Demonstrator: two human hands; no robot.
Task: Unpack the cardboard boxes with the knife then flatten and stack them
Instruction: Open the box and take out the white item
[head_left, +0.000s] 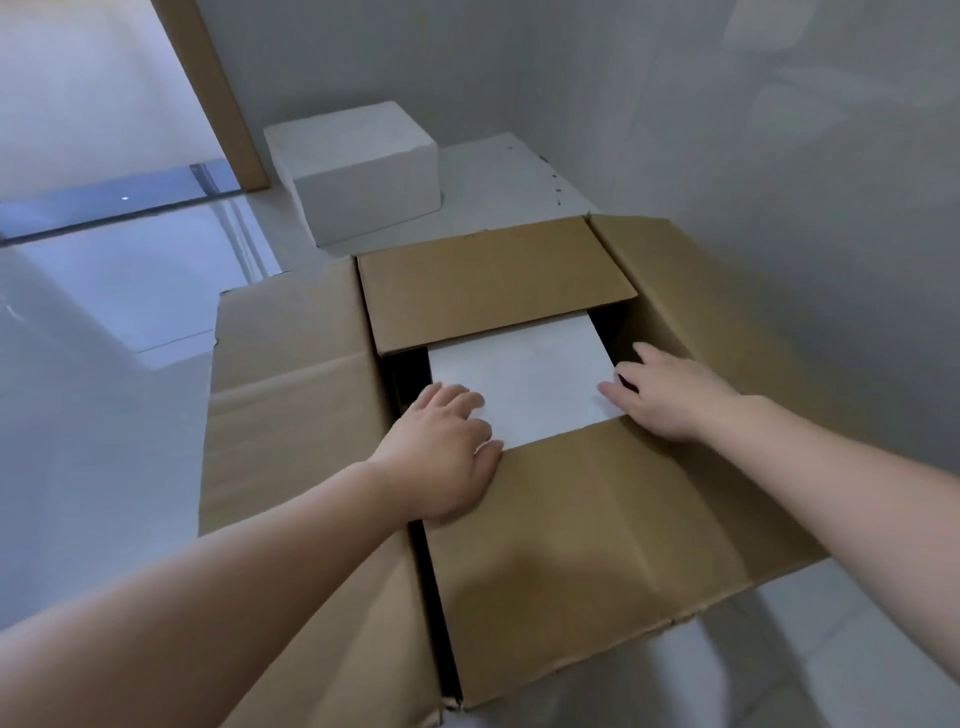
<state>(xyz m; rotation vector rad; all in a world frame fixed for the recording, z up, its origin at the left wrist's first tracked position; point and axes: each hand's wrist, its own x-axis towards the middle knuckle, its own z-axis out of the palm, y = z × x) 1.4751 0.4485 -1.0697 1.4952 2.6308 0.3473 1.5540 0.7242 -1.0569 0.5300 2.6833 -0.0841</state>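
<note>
The box (519, 467) sits open on the floor (104, 415) by the wall, a white block (524, 379) inside. Unpacking is under way. Left hand (447, 447) and right hand (665, 395), fingers spread, rest on the block's edges; next they must grip its sides and lift. Another white block (363, 171) stands behind.

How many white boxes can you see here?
2. One white box sits inside the open cardboard box, between both hands; another stands on the floor by the wall behind. More may be hidden inside.
</note>
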